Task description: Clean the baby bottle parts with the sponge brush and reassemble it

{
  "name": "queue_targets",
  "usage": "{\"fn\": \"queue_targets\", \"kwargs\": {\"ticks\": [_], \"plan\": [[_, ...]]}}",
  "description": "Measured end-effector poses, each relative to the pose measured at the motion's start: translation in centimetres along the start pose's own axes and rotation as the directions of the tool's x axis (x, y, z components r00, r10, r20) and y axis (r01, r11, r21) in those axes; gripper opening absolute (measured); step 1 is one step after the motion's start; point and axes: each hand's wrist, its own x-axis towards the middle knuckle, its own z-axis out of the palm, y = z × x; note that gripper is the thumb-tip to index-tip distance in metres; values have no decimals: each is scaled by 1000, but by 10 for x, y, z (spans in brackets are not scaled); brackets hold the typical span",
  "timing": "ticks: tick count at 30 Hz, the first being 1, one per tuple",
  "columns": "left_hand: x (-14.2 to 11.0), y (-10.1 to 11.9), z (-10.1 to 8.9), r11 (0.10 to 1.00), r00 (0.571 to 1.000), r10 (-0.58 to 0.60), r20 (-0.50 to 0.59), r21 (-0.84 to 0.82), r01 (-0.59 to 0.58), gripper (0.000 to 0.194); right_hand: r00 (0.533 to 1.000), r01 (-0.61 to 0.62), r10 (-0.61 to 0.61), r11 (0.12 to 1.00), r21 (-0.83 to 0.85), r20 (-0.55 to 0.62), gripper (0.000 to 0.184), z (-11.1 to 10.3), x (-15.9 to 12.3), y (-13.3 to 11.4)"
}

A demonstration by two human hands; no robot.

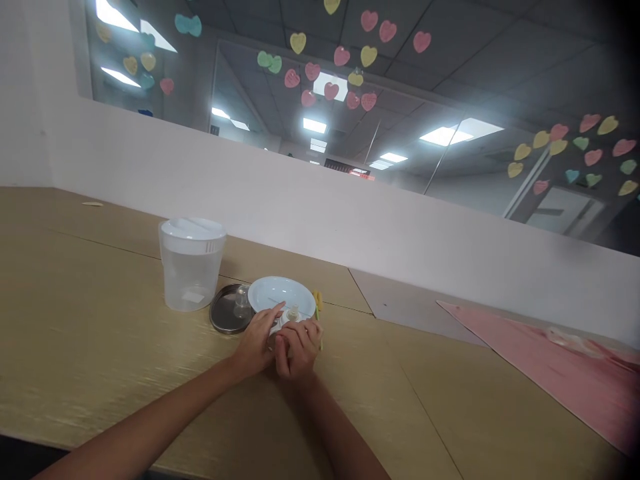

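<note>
Both hands are closed round what looks like a baby bottle with a white collar and a clear teat-like top (293, 312). My left hand (257, 340) grips it from the left, fingers reaching toward the collar. On the other side, my right hand (299, 347) has its fingers curled over the front, and most of the body is hidden. Just behind them is a pale blue oval bowl (270, 287). A round metal tray (220, 317) lies to the left, with a clear domed cap (243, 301) standing on it.
A translucent bucket (187, 277) with a white lid stands back left. Something yellow and green (319, 301) shows partly behind my right hand. Pink cloth (560, 360) covers the table's (100, 320) right end. A white wall (300, 207) with a window above borders the back.
</note>
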Motion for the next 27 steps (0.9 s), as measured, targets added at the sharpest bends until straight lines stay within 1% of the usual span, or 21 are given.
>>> {"fn": "queue_targets", "kwargs": {"ticks": [2,5,9,11,13,15,17,18,21,24,27], "plan": [[-1,-2,1,1000,999,-18,-28,-18,18,61,999,43,-44,999,11,31,8,0,-1,-1],[-1,-4,4,1000,998,-15,-54,-12,15,52,994,95,-98,994,50,51,10,1,-1,-3],[2,-7,6,998,999,47,-5,31,-47,52,989,141,-145,985,100,37,14,2,0,-4],[3,-7,5,997,997,71,11,41,-71,52,985,166,-169,982,87,28,16,2,1,-3],[5,-5,3,996,997,79,20,33,-79,52,991,135,-136,990,37,5,15,2,1,0],[5,-2,1,997,997,71,31,23,-71,52,999,46,-46,999,-4,-18,12,2,0,3],[5,1,0,998,998,53,37,28,-54,54,1000,-23,23,1000,-5,-11,11,1,-1,5],[4,2,0,999,999,41,32,32,-42,56,999,-33,33,999,4,1,11,1,-1,6],[2,1,1,999,1000,7,-13,33,-7,59,1000,-2,2,999,37,16,10,1,-2,8],[-1,-1,2,1000,999,-12,-50,24,13,51,999,36,-36,997,67,-2,10,1,-1,7],[0,-1,0,1000,1000,-8,-28,10,8,47,998,54,-52,995,88,-22,12,1,-1,6]]}}
